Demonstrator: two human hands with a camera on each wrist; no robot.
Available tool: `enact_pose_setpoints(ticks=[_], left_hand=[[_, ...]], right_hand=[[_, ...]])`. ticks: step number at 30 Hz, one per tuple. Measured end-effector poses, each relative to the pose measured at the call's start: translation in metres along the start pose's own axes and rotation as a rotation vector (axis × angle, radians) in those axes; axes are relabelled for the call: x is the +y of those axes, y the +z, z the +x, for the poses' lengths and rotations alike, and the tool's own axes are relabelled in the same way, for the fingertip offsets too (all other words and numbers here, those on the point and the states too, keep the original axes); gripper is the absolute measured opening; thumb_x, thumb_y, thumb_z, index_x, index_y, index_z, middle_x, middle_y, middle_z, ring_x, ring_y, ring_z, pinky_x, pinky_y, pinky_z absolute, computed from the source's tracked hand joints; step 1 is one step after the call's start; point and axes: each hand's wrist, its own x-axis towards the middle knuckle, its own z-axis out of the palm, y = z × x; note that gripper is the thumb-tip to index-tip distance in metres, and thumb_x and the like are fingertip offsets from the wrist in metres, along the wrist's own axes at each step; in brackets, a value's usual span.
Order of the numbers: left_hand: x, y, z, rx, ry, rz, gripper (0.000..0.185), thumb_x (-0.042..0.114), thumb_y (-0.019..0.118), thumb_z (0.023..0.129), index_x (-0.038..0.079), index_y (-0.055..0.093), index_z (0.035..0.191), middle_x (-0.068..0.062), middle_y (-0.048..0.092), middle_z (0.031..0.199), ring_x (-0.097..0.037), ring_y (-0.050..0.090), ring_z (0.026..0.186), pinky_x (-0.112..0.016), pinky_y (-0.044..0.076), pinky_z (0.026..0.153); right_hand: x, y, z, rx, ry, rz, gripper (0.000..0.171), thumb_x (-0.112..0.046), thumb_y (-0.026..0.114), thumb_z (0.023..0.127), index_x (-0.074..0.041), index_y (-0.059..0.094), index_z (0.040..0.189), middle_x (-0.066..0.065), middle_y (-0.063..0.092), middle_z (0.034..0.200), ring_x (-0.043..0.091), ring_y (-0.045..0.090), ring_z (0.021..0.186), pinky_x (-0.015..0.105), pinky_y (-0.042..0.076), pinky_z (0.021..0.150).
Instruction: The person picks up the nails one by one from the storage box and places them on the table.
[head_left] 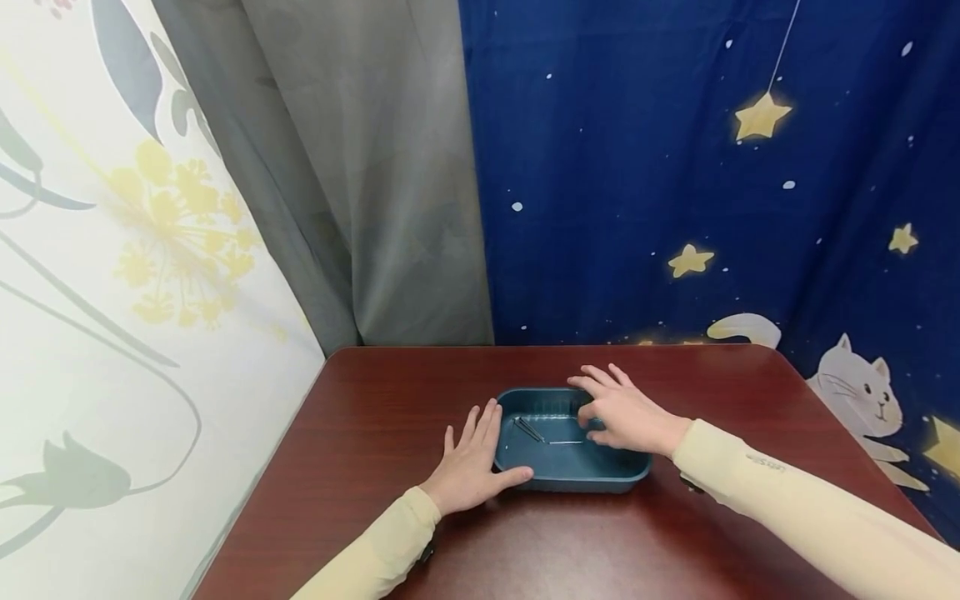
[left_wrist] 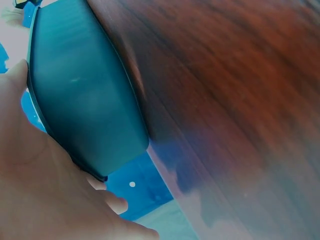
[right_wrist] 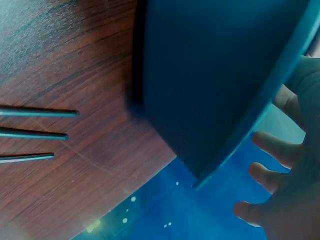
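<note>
A dark teal rectangular tray (head_left: 555, 483) sits on the table. Inside it lie a couple of thin dark rods (head_left: 528, 429) toward the left and one thin pale rod (head_left: 566, 442) near the middle. My left hand (head_left: 474, 467) rests against the tray's left end, fingers straight along the rim and thumb over the near corner. Over the tray's right part is my right hand (head_left: 626, 417), thumb and index finger reaching down inside, the other fingers raised. I cannot tell whether those two fingertips pinch anything. The tray's wall hides them in the right wrist view.
In the right wrist view, three thin rods (right_wrist: 35, 135) lie side by side on the table beside the tray; my right forearm hides them from the head view. The reddish-brown table (head_left: 375, 417) ends at a grey curtain (head_left: 405, 208) and a blue star-patterned curtain (head_left: 600, 167).
</note>
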Motion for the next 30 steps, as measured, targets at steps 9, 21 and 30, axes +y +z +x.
enact_pose_setpoints(ticks=[9, 21, 30], left_hand=[[-0.001, 0.003, 0.002, 0.001, 0.001, 0.008, 0.111, 0.078, 0.052, 0.087, 0.01, 0.008, 0.163, -0.002, 0.001, 0.169, -0.034, 0.005, 0.153, -0.075, 0.009, 0.109], [-0.004, 0.006, 0.002, -0.001, 0.006, 0.012, 0.112, 0.079, 0.052, 0.087, 0.01, 0.006, 0.163, -0.004, 0.002, 0.169, -0.033, 0.004, 0.153, -0.075, 0.009, 0.108], [-0.001, 0.005, 0.001, -0.005, -0.004, 0.014, 0.112, 0.079, 0.052, 0.087, 0.01, 0.006, 0.163, -0.002, 0.0, 0.169, -0.032, 0.003, 0.154, -0.074, 0.009, 0.109]], right_hand=[[-0.003, 0.014, 0.005, -0.01, -0.001, -0.034, 0.017, -0.029, 0.089, 0.077, -0.03, 0.078, 0.09, 0.015, 0.043, 0.153, 0.046, 0.025, 0.145, 0.074, 0.016, 0.108], [-0.005, 0.026, 0.006, -0.003, 0.005, -0.067, 0.015, -0.029, 0.089, 0.075, -0.032, 0.077, 0.083, 0.013, 0.034, 0.159, 0.044, 0.017, 0.149, 0.074, 0.014, 0.109], [-0.007, 0.035, 0.008, 0.025, -0.031, -0.102, 0.025, -0.023, 0.087, 0.077, -0.036, 0.066, 0.068, 0.009, 0.026, 0.164, 0.038, 0.006, 0.152, 0.072, 0.015, 0.11]])
